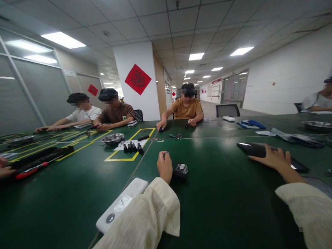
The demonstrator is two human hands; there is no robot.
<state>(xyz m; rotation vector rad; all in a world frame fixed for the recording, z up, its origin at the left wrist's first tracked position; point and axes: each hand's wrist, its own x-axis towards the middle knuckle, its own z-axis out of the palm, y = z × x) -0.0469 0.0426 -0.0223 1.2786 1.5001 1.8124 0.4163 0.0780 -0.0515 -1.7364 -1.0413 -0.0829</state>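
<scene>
My left hand [164,166] is closed with the fingers pressed together, above the green table. What it may hold is too small to make out. Just right of it sits a small black open box [181,170] with a pale piece inside. A white oblong device [122,204] with a round dark button lies by my left forearm, partly behind the sleeve. Off to the right, my right hand [272,158] spans a flat black tablet [249,148], thumb at the near side and fingers over the far side. The hand covers the tablet's middle.
Several black cylindrical parts [132,147] stand by a yellow-taped rectangle, near a metal bowl [113,139]. A red-handled tool [32,170] lies left, beside another person's hand [1,168]. Across the table, a person [185,107] handles small items. Blue gloves [251,124] lie at the right back.
</scene>
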